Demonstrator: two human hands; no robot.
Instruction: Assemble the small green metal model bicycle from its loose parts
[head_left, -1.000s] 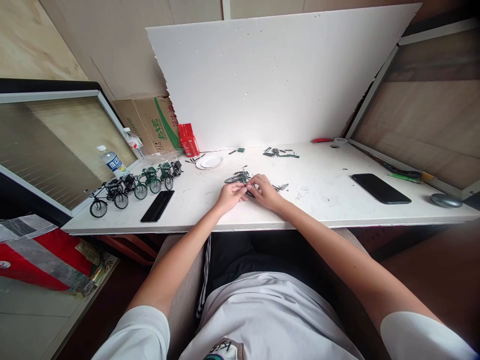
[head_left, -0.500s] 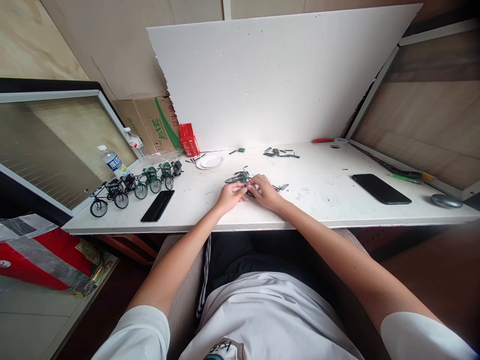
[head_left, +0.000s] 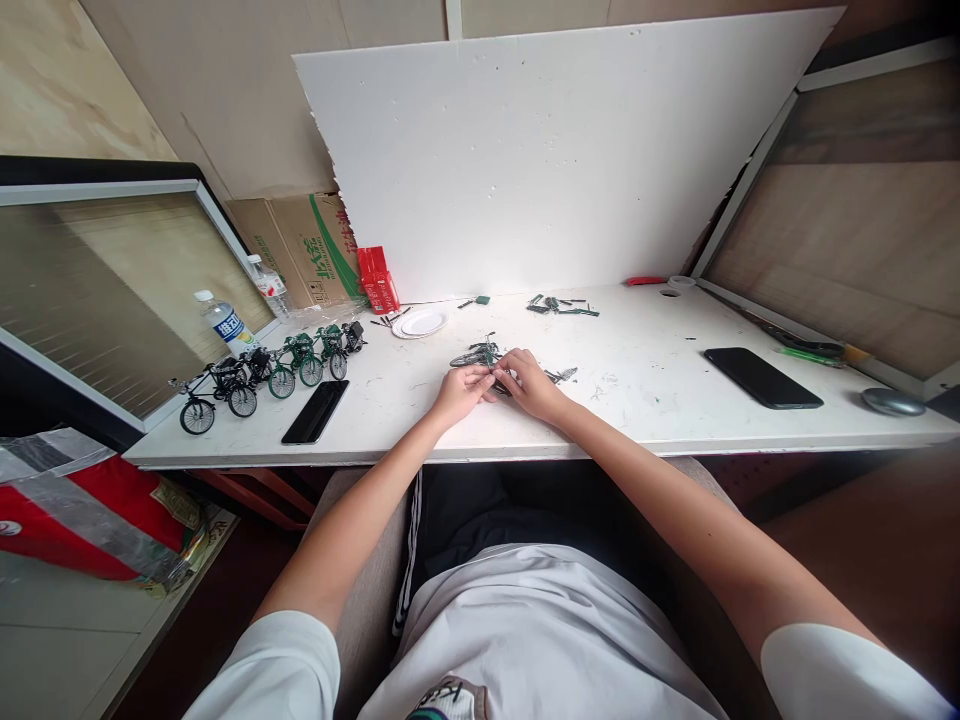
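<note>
Between my two hands, near the middle of the white table [head_left: 637, 400], is a partly assembled model bicycle [head_left: 480, 352] with a dark wheel and a green part showing. My left hand [head_left: 463, 390] pinches it from the left. From the right, my right hand [head_left: 527, 383] has its fingers closed on the same model, the fingertips of both hands meeting. My fingers hide the near part of it. Just right of my right hand lie small dark model parts [head_left: 564, 376]. Farther back rest several green and black parts [head_left: 562, 306] and a small green piece [head_left: 482, 300].
Several finished model bicycles [head_left: 302, 362] stand at the left, by a phone [head_left: 315, 412] and a plastic bottle [head_left: 227, 322]. A white plate [head_left: 420, 322] and a red box [head_left: 379, 280] are behind. At right lie a black phone [head_left: 763, 378] and a computer mouse [head_left: 892, 402].
</note>
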